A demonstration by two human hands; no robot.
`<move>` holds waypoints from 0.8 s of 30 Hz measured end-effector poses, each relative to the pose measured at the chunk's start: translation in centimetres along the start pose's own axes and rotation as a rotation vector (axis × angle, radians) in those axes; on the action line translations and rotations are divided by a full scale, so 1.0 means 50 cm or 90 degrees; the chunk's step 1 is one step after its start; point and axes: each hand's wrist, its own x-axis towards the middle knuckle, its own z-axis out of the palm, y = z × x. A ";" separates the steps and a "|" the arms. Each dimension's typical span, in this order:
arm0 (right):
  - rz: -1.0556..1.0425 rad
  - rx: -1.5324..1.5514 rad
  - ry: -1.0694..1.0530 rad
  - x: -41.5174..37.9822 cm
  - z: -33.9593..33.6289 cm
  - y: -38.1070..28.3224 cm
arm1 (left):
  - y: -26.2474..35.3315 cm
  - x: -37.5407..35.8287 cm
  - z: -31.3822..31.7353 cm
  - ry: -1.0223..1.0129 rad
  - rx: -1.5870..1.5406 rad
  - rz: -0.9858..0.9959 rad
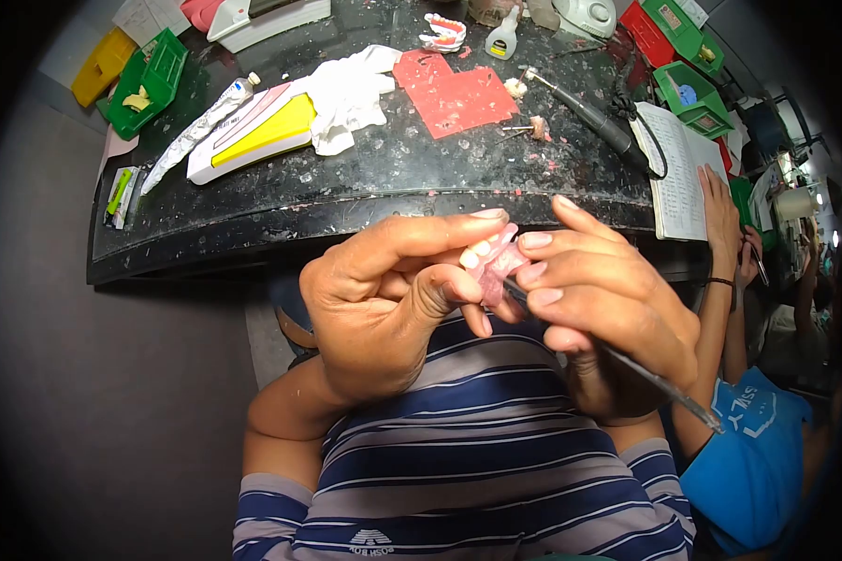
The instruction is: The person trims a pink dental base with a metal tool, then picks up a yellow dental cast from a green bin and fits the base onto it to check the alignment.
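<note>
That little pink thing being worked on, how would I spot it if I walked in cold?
Start at the dark worktop, then drop to the two hands raised in front of the striped shirt. Pinched in the left hand is a small pink denture piece with pale teeth, while the right hand holds a thin tool against it.

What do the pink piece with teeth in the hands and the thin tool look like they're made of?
The small pink denture piece with pale teeth looks like wax or acrylic: translucent pink, slightly glossy. The thin grey pointed tool looks like metal, judging by its dull sheen, though blur leaves that open.
</note>
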 end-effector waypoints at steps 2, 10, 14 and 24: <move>0.003 0.027 0.038 -0.002 0.004 0.002 | 0.001 0.000 -0.001 -0.003 0.007 -0.001; -0.009 0.011 0.044 -0.003 0.011 0.007 | -0.002 0.000 -0.002 -0.007 0.083 0.026; -0.007 0.016 -0.014 0.007 -0.004 -0.002 | 0.009 0.002 -0.002 0.010 0.135 0.035; -0.003 -0.004 -0.117 0.007 -0.036 -0.012 | -0.002 0.010 -0.009 0.010 0.004 -0.021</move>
